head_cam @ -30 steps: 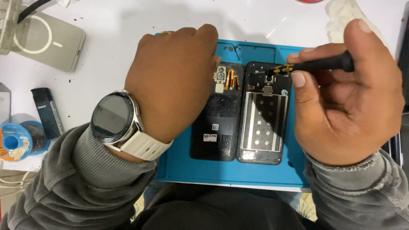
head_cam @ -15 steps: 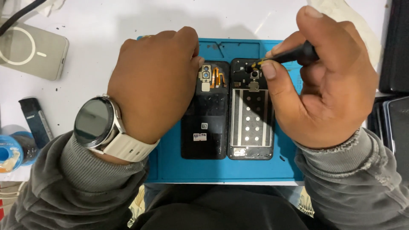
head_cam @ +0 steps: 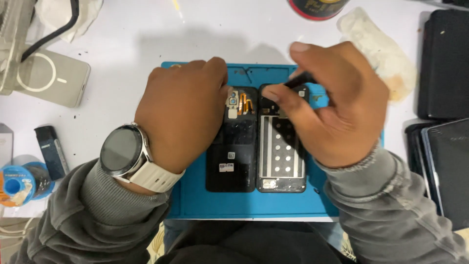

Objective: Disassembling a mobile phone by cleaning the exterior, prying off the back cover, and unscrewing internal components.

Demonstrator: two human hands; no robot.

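Blue mat (head_cam: pixel 195 205) on the white desk (head_cam: pixel 122 63) carries an opened phone: the back shell (head_cam: pixel 232 156) lies just left of the body (head_cam: pixel 282 156), the two touching. The left hand (head_cam: pixel 183 115) rests flat on the shell, grasping nothing. The right hand (head_cam: pixel 337 105) pinches a dark tool (head_cam: pixel 302 78) at the body's top end. Doing this well likely calls for firm left-hand pressure, a near-upright tool and small, light turns, keeping clear of the orange flex (head_cam: pixel 245 103).

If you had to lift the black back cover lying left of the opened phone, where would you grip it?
By the back cover's long edges near its lower end, coming from the near side. It lies flat on the blue mat, and the left hand covers its upper left.
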